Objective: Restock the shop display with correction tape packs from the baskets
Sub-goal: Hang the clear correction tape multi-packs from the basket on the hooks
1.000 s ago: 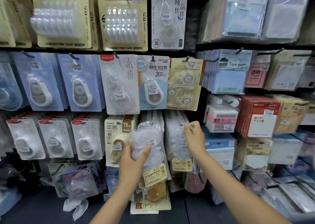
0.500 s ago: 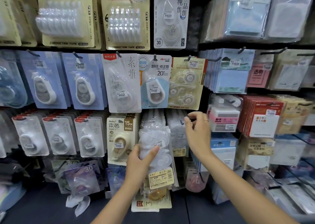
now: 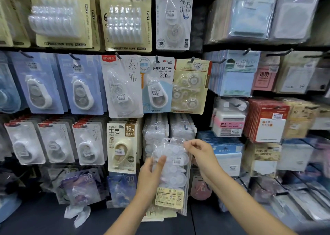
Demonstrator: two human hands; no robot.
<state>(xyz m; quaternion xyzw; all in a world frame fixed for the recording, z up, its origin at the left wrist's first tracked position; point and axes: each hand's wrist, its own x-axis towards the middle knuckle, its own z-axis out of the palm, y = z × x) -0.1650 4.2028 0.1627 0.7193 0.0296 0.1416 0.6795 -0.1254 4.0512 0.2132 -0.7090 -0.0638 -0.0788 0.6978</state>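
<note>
Two hands hold one clear correction tape pack (image 3: 172, 170) in front of the display wall (image 3: 200, 84), low and near the middle of the view. The pack is a see-through bag of round white refills with a yellow label at its foot, and it hangs upright, just below two rows of like clear packs (image 3: 168, 127) on their hooks. The left hand (image 3: 151, 177) grips the pack's left edge, thumb laid across the front and the other fingers curled behind it. The right hand (image 3: 201, 156) pinches the pack's top right corner between thumb and forefinger, with the remaining fingers bent loosely; whether they touch the plastic cannot be told.

Just left of the pack hangs a cream card pack marked 15M (image 3: 122, 147), and further left a row of white blister packs (image 3: 55, 142). Above them hang blue card packs (image 3: 59, 84), a pale pack with a 20 on it (image 3: 157, 84) and a yellow card with four small reels (image 3: 189, 86). The top row bears large cream multi-packs (image 3: 126, 18). To the right, on black shelves and hooks, stand sticky note pads (image 3: 235, 74), a pink and white block (image 3: 228, 124) and red-edged note packs (image 3: 266, 122). Below everything runs a dark ledge (image 3: 44, 217), with a loose bit of white plastic (image 3: 78, 213) lying on it.
</note>
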